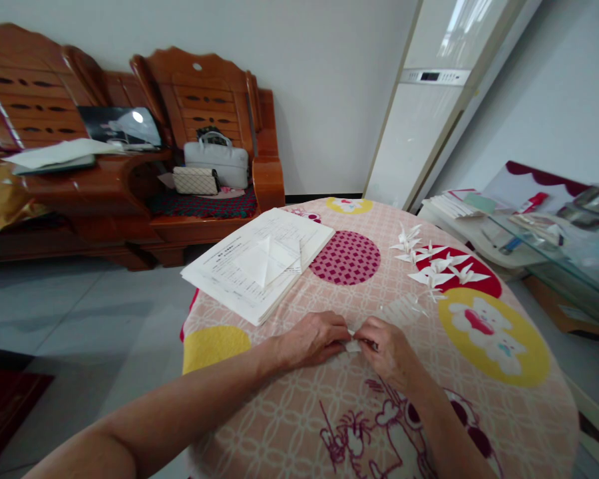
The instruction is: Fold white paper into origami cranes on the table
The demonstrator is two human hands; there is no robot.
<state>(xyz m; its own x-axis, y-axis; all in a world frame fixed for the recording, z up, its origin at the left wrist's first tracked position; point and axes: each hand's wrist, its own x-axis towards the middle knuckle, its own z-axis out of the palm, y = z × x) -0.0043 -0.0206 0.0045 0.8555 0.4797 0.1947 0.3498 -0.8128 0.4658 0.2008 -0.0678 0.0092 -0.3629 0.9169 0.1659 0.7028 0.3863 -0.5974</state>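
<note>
My left hand (313,338) and my right hand (385,347) meet over a small piece of white paper (352,344) on the round table's pink patterned cloth (289,406). Both hands have their fingers curled and pinched on the paper, pressing it against the cloth. Most of the paper is hidden under the fingers. Several folded white paper cranes (432,263) lie on the cloth beyond my right hand. A stack of printed sheets (259,263) with a folded white square on top lies beyond my left hand.
Wooden armchairs (204,100) stand by the wall with a white handbag (217,161) and a quilted pouch (196,179) on one seat. A tall white cabinet unit (424,113) stands behind the table. A cluttered glass shelf (544,233) is at the right.
</note>
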